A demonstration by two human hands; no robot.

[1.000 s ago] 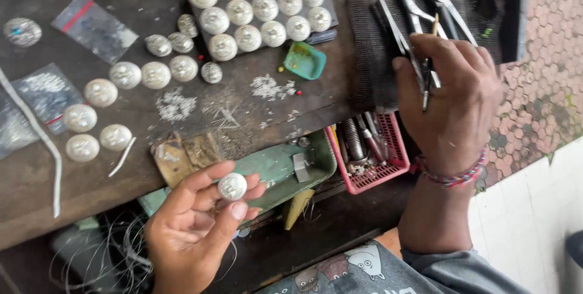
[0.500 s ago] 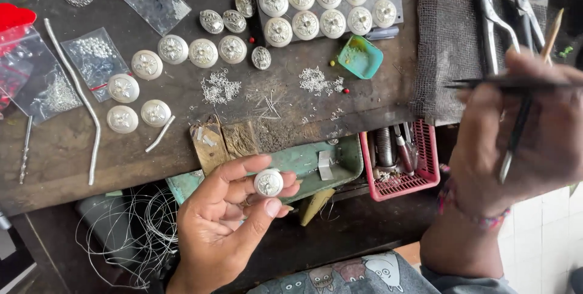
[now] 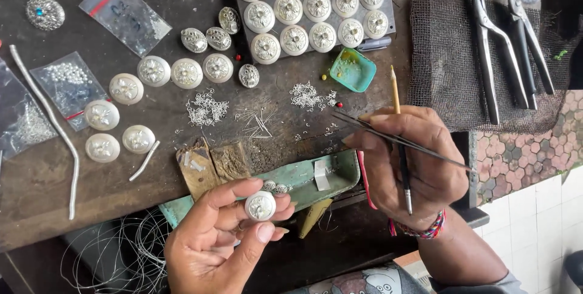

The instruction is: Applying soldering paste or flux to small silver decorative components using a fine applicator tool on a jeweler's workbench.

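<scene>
My left hand [image 3: 223, 238] pinches a round white ornate disc [image 3: 260, 205] between thumb and fingertips, just in front of the workbench edge. My right hand [image 3: 414, 165] grips thin dark tweezers [image 3: 388, 136] whose tips point left, together with a slim brush with a pale wooden handle [image 3: 396, 95] standing up behind the fingers. A woven bracelet [image 3: 419, 230] is on that wrist. The tweezer tips hover over the bench, to the right of scattered small silver wire pieces [image 3: 306, 95]. The two hands are apart.
Many similar round discs lie on a grey board [image 3: 381, 3] and loose on the dark bench [image 3: 121, 148]. A green tray [image 3: 303, 175] sits at the bench edge, a small green dish [image 3: 353, 69], plastic bags [image 3: 124, 12], pliers [image 3: 498, 51] on mesh, wire coils [image 3: 121, 251] below.
The view has shifted so the bench sits further right. My right hand dropped from the pliers area to the bench edge with the tweezers and brush in it. My left hand keeps the disc.
</scene>
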